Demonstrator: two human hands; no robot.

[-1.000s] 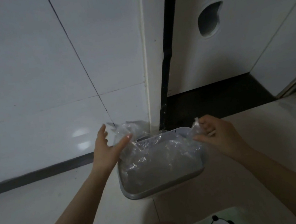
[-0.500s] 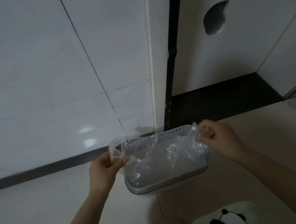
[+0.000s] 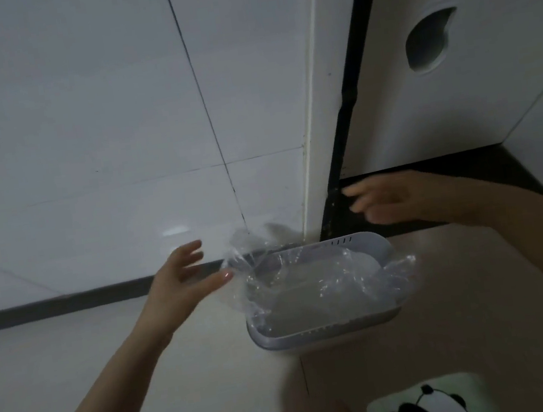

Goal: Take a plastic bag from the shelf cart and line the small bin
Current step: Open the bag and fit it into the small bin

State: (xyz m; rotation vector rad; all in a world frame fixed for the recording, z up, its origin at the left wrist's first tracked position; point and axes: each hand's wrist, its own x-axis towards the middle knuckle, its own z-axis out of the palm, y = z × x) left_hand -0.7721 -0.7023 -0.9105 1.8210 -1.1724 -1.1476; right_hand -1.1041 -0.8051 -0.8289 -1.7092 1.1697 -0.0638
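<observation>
A small grey rectangular bin (image 3: 324, 332) stands on the floor by the wall corner. A clear plastic bag (image 3: 310, 276) lies inside it, its edges draped over the left rim and the right rim. My left hand (image 3: 183, 283) hovers open just left of the bin, with the thumb tip near the bag's left edge; whether it touches is unclear. My right hand (image 3: 397, 199) is open and blurred, above and behind the bin's far right corner, holding nothing.
A tiled white wall (image 3: 116, 139) rises behind the bin, with a dark gap (image 3: 349, 126) beside a white door (image 3: 474, 75) that has a round hole. Pale floor tiles surround the bin. Panda-print fabric (image 3: 424, 407) shows at the bottom edge.
Both hands have let go of the bag's edges and opened. The right hand lifted up and away behind the bin. The bag now rests draped over the rim.
</observation>
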